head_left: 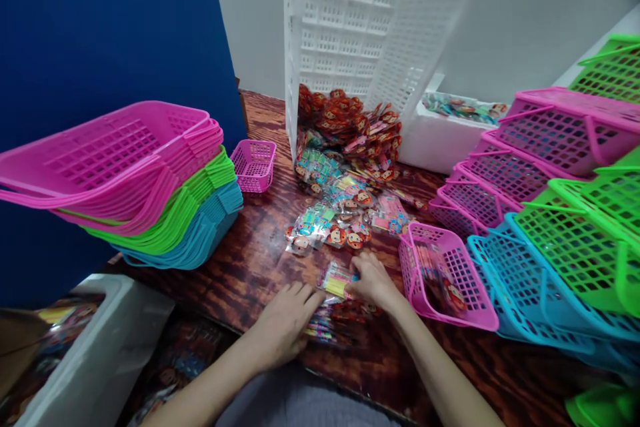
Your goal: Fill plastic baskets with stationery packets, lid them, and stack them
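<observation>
My right hand [373, 280] is closed, pinching the right edge of a small clear packet [336, 282] with yellow and pink contents. Against the packet's left edge, my left hand [287, 317] curls its fingers around the side of a small pile of packets [323, 328]. Part of that pile is hidden under my hands. Just beyond them lie loose packets [345, 230] with red-haired cartoon heads and green or pink parts. A pink basket [420, 303] stands right of my right hand, with several similar packets [440, 277] inside.
A white crate [345, 27] on its side spills packets [335, 113] onto the wooden table [250, 280]. Nested baskets [165, 193] stand left, near a small pink basket [255, 180]. Stacked baskets [550, 213] fill the right. Foam boxes [447, 147] stand behind and at lower left.
</observation>
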